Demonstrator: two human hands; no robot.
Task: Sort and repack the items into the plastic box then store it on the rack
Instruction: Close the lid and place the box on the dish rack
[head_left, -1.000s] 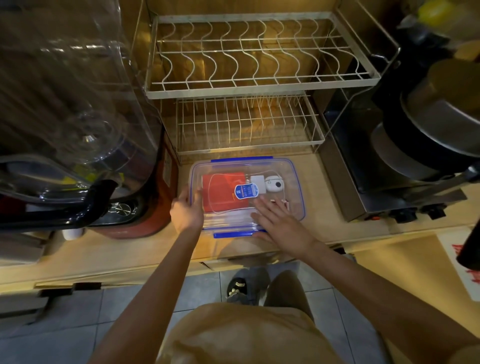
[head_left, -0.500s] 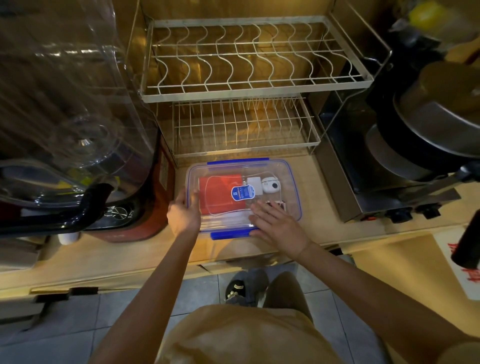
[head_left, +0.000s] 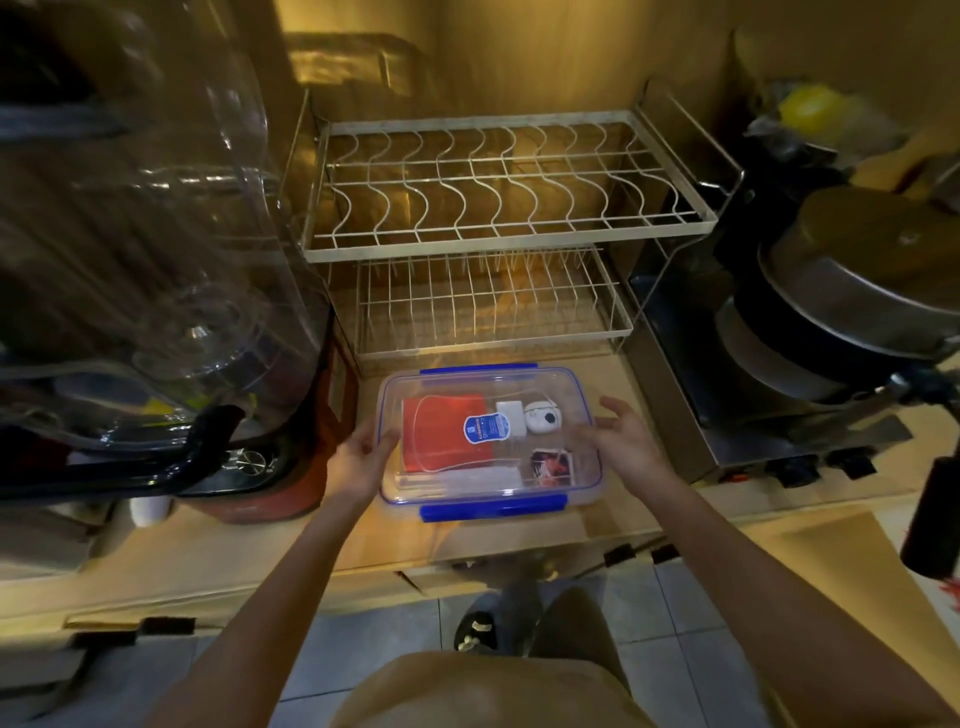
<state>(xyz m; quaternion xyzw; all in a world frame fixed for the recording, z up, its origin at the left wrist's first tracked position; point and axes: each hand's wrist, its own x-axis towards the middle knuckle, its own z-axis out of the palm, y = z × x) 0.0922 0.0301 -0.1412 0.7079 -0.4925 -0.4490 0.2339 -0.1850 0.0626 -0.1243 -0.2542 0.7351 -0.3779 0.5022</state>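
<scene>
From the head camera, the clear rectangular plastic box with blue clip latches sat lid-on, on the light wooden counter, just in front of the two-tier white wire dish rack and near the counter's front edge. The left hand was cupped against the box's left short side, fingers curled onto the rim, so it was gripping the box. The right hand was at the right short side with fingers spread loose; couldn't tell if it actually touched the wall, looked more released than grabbing. Inside you could see a flat red packet, a small white round gadget and a small photo card. Room to move was tight sideways: a red-based blender with a big clear jug stood close on the left, and a steel stove holding stacked dark pans close on the right. Both rack shelves were bare wire, the lower one right behind the box. Below the counter edge was grey tiled floor.
</scene>
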